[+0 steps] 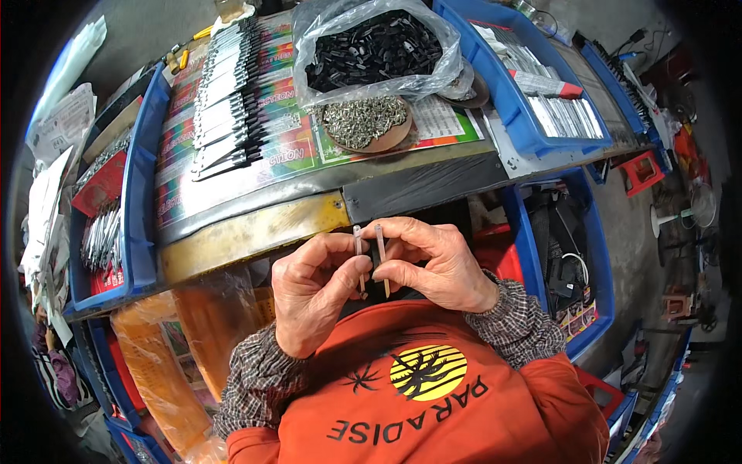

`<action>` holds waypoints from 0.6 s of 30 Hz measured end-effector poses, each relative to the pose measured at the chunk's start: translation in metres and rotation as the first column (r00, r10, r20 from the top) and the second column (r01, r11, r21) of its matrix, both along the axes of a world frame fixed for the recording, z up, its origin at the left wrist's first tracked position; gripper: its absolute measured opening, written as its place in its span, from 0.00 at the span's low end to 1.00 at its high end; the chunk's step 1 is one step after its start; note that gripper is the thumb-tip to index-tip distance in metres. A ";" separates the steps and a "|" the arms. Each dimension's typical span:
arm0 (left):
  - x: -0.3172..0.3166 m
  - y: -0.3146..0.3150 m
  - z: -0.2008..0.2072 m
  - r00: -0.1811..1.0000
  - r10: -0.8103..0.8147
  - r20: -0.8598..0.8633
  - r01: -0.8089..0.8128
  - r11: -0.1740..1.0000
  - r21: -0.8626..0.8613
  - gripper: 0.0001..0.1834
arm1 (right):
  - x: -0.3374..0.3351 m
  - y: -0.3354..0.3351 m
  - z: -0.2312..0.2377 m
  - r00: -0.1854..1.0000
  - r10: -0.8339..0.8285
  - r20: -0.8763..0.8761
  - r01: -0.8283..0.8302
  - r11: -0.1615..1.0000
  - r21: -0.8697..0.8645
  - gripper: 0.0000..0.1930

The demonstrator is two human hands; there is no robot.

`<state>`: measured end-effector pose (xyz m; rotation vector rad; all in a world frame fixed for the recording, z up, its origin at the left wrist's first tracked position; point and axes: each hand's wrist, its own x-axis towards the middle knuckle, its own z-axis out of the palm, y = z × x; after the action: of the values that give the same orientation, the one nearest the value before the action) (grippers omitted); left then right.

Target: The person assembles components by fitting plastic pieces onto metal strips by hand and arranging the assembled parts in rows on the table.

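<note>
The left fingers (pixel 353 271) pinch one strip (pixel 358 242) and the right fingers (pixel 402 272) a second strip (pixel 380 246), side by side before the worktop (pixel 425 183), probably for easy viewing, while a dish (pixel 390 142) apparently keeps metal bits (pixel 359 121) from scattering.

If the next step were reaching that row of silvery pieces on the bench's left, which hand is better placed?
Probably the left hand: it is nearer the row of silvery pieces, while the right hand would have to reach past it. Neither is free, though: each pinches a slim piece.
</note>
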<state>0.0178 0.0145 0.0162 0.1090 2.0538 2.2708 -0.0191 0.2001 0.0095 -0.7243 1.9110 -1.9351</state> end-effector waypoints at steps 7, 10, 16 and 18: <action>0.000 0.000 -0.005 1.000 -0.007 -0.010 0.007 1.000 0.017 0.07 | 0.004 -0.005 -0.005 0.994 -0.046 -0.103 0.052 0.997 0.063 0.20; 0.000 0.001 -0.009 1.000 0.010 0.028 -0.012 0.997 0.076 0.07 | 0.005 -0.008 -0.007 0.993 -0.063 -0.099 0.071 0.994 0.081 0.20; -0.001 0.002 -0.014 0.999 -0.007 0.045 -0.001 0.985 0.171 0.06 | 0.006 -0.009 -0.009 0.993 -0.058 -0.104 0.064 0.997 0.053 0.21; -0.002 0.001 -0.016 0.998 -0.033 0.047 0.022 0.978 0.207 0.06 | 0.006 -0.009 -0.008 0.995 -0.066 -0.080 0.071 0.996 0.060 0.20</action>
<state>0.0155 0.0159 0.0006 0.0913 1.7761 2.4378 -0.0133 0.1909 0.0017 -0.7351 2.0590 -1.9028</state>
